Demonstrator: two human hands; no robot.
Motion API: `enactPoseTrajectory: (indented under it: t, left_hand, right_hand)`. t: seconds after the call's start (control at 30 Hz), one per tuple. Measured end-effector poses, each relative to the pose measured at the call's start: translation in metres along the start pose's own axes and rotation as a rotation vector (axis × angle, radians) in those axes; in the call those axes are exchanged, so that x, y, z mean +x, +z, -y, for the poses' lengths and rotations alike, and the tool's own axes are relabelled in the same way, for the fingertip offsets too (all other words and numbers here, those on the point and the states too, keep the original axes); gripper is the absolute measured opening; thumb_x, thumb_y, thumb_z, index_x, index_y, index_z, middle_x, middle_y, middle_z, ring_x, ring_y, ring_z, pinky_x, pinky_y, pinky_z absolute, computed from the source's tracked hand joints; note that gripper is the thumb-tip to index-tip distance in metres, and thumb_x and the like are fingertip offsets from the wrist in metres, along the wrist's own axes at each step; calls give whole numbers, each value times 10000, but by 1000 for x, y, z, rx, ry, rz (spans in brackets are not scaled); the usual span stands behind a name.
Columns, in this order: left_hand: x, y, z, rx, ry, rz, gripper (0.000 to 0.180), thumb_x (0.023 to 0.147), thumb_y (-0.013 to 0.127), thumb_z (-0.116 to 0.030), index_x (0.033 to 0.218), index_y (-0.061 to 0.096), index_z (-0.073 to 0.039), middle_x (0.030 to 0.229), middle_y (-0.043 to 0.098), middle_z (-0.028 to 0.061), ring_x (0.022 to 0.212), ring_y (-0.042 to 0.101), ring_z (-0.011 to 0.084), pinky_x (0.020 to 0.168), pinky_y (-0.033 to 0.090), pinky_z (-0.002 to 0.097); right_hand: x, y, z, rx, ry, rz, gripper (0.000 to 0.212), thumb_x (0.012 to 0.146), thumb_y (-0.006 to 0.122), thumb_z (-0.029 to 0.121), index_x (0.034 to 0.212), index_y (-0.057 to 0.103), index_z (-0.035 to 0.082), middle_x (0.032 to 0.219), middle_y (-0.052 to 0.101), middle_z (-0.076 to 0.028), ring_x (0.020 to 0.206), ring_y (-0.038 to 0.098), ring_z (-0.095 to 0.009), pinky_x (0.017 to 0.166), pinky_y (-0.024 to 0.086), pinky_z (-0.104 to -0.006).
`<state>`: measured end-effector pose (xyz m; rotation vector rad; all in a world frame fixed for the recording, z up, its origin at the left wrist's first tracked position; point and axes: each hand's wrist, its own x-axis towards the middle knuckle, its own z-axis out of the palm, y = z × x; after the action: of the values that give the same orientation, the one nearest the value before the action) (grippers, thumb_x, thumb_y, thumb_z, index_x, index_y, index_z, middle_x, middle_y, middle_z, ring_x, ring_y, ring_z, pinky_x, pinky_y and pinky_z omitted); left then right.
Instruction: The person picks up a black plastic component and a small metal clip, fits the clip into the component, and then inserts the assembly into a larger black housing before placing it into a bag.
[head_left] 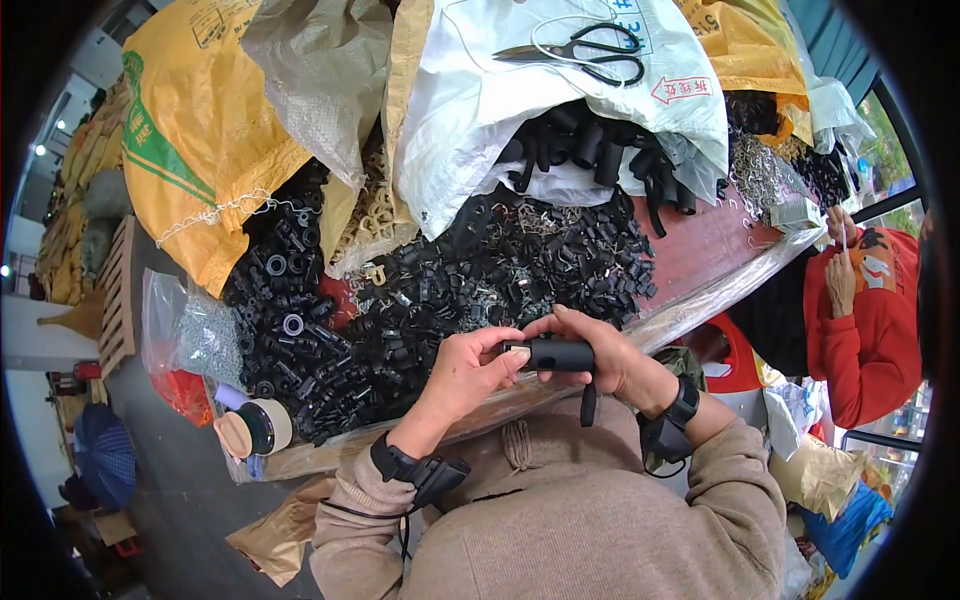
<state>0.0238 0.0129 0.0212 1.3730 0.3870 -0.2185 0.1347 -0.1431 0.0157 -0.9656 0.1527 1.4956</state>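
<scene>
Close to the table's front edge, a black plastic tube (562, 355) lies level, with a short black strap-like piece (588, 404) hanging below it. My right hand (618, 362) is closed around the tube's right part. The fingers of my left hand (462, 374) are pinched at the tube's left end, where a small pale patch (518, 351) shows between them. What exactly the left fingertips hold is too small and covered to name. Just beyond both hands spreads a heap of small black plastic parts (470, 270) mixed with bits of metal.
A white woven sack (450, 120) spills black tubes (590, 150); black-handled scissors (590, 55) lie on it. Yellow sacks (210, 110) stand at the back. A jar with a tan lid (262, 428) is at the left corner. A person in red (870, 320) works at right.
</scene>
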Motion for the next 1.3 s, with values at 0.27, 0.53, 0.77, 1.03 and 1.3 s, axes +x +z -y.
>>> enactPoseTrajectory:
  t: [0.27, 0.53, 0.77, 1.03, 1.3]
  left_hand:
    - [-2, 8, -10, 64, 96, -21, 280, 782, 581, -91, 1035, 543, 21, 785, 586, 37, 629, 529, 49, 590, 453, 182]
    - [3, 16, -17, -69, 19, 18, 287, 783, 548, -63, 1056, 535, 25, 842, 581, 45, 653, 544, 75, 592, 458, 184]
    - [-2, 7, -12, -270, -10, -103, 300, 772, 549, -47, 1055, 511, 47, 876, 575, 75, 688, 573, 123, 572, 486, 214]
    - [4, 14, -9, -435, 33, -40, 281, 769, 585, -103, 1012, 521, 23, 875, 581, 80, 703, 572, 133, 558, 475, 220]
    - [11, 21, -13, -360, -62, -139, 222, 787, 555, -100, 987, 533, -7, 865, 559, 47, 715, 544, 126, 588, 448, 231]
  right_hand:
    - [1, -1, -3, 199, 40, 111, 473, 874, 285, 419, 989, 490, 8, 657, 570, -172, 290, 387, -124, 263, 289, -184]
    - [-6, 8, -5, 96, -183, -62, 496, 868, 279, 448, 962, 519, 23, 704, 586, -118, 442, 486, -115, 388, 371, -200]
    - [5, 10, -17, -534, -790, -252, 453, 879, 300, 376, 997, 500, -14, 942, 533, -114, 871, 508, -204, 795, 381, -298]
    - [-11, 14, 3, -1004, -1095, 190, 574, 769, 498, 370, 1173, 370, -17, 1113, 442, -157, 1048, 426, -273, 903, 323, -339]
    - [-20, 16, 16, -1164, -1099, 291, 671, 703, 576, 374, 1202, 339, -8, 1155, 423, -160, 1071, 409, -299, 909, 309, -374]
